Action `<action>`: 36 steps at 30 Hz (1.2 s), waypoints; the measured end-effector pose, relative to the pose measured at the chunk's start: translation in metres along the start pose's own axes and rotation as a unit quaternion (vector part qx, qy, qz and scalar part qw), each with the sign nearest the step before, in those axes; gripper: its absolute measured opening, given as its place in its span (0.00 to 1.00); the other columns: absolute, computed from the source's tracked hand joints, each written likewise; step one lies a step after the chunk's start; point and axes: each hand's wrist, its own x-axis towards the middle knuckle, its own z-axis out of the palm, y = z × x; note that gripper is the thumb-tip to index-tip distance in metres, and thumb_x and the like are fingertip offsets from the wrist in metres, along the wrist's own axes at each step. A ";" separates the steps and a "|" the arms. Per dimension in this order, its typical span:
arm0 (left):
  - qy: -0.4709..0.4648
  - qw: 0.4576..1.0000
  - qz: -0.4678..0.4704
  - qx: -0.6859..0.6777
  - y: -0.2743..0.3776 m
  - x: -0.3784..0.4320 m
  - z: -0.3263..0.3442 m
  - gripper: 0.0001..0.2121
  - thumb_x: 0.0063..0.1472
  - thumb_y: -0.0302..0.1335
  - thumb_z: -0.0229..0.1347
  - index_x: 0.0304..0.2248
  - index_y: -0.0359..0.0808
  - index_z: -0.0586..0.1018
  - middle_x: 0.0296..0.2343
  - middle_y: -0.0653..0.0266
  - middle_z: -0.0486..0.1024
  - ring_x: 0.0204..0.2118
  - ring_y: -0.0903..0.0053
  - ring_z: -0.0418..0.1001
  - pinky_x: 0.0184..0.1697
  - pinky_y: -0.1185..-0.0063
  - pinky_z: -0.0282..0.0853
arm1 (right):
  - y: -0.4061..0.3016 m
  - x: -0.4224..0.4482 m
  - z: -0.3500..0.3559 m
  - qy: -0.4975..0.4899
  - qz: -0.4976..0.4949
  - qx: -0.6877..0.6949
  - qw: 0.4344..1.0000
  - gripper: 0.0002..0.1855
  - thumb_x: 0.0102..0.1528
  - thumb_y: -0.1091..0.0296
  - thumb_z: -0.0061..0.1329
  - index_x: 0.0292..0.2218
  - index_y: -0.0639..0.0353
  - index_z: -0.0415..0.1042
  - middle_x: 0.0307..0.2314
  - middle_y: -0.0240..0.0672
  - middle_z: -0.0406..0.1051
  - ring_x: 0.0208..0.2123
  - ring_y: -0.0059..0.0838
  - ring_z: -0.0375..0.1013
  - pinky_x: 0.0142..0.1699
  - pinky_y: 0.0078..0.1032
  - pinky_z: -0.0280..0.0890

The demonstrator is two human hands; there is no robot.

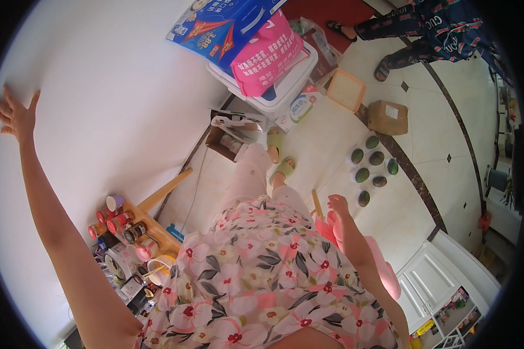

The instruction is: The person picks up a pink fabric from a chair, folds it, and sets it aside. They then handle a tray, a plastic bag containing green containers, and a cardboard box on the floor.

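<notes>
My left hand (16, 114) is stretched out to the far left with its fingers spread, against or close to the white wall (126, 87); contact is hard to tell. It holds nothing. My right hand (338, 205) hangs low at my right side, and its fingers look partly curled. Beside it is a pink padded item (329, 227), perhaps part of a chair; whether they touch is unclear. Several green mangoes (377, 158), some in white foam nets, lie on the tiled floor further right.
A blue bag (227, 32) and a pink bag (266, 56) top a white lidded bin (284, 94). An open carton (225, 141), an orange-rimmed tray (346, 90) and a cardboard box (387, 118) stand ahead. Jars (120, 221) crowd a wooden table (157, 224). Another person (445, 35) stands upper right.
</notes>
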 end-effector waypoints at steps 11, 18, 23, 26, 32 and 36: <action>-0.014 1.000 -0.002 -0.001 0.005 0.003 -0.001 0.44 0.44 0.57 0.51 0.56 0.56 0.42 0.55 0.49 0.34 0.58 0.55 0.28 0.48 0.43 0.34 | -0.047 0.009 0.041 -0.059 -0.057 -0.027 0.996 0.12 0.49 0.65 0.43 0.29 0.64 0.72 0.18 0.34 0.70 0.19 0.21 0.68 0.25 0.19 0.64; -0.026 0.999 -0.020 0.012 -0.002 0.002 -0.005 0.44 0.44 0.57 0.51 0.56 0.55 0.41 0.55 0.49 0.34 0.58 0.54 0.28 0.48 0.43 0.34 | -0.049 0.005 0.038 -0.054 -0.040 -0.039 0.997 0.12 0.49 0.64 0.42 0.29 0.63 0.72 0.18 0.35 0.70 0.19 0.22 0.69 0.25 0.19 0.65; -0.019 1.000 -0.006 0.007 0.004 0.005 -0.005 0.45 0.44 0.56 0.53 0.56 0.54 0.41 0.55 0.49 0.34 0.58 0.54 0.29 0.48 0.44 0.35 | -0.011 0.021 0.026 -0.052 0.002 -0.103 0.993 0.11 0.49 0.66 0.42 0.28 0.63 0.72 0.17 0.36 0.70 0.19 0.25 0.70 0.26 0.21 0.66; -0.041 0.999 -0.019 0.012 0.000 0.005 -0.003 0.44 0.44 0.55 0.53 0.56 0.54 0.42 0.55 0.48 0.34 0.57 0.53 0.30 0.48 0.43 0.35 | 0.001 0.039 0.028 -0.053 -0.027 -0.090 0.994 0.11 0.49 0.66 0.42 0.28 0.63 0.72 0.17 0.36 0.70 0.18 0.25 0.70 0.26 0.21 0.67; -0.070 0.996 -0.043 0.023 0.001 0.004 -0.014 0.45 0.44 0.54 0.54 0.56 0.54 0.40 0.55 0.49 0.33 0.58 0.52 0.28 0.48 0.43 0.35 | -0.042 0.022 0.039 -0.045 -0.049 -0.006 0.998 0.10 0.48 0.66 0.42 0.27 0.63 0.72 0.17 0.34 0.70 0.18 0.23 0.69 0.25 0.19 0.65; -0.084 0.995 -0.058 0.025 0.001 0.004 -0.012 0.45 0.44 0.53 0.55 0.56 0.53 0.40 0.55 0.49 0.33 0.58 0.53 0.28 0.48 0.43 0.35 | -0.055 0.019 0.043 -0.053 -0.034 -0.023 0.998 0.11 0.48 0.66 0.43 0.27 0.64 0.72 0.16 0.33 0.69 0.18 0.22 0.68 0.25 0.19 0.64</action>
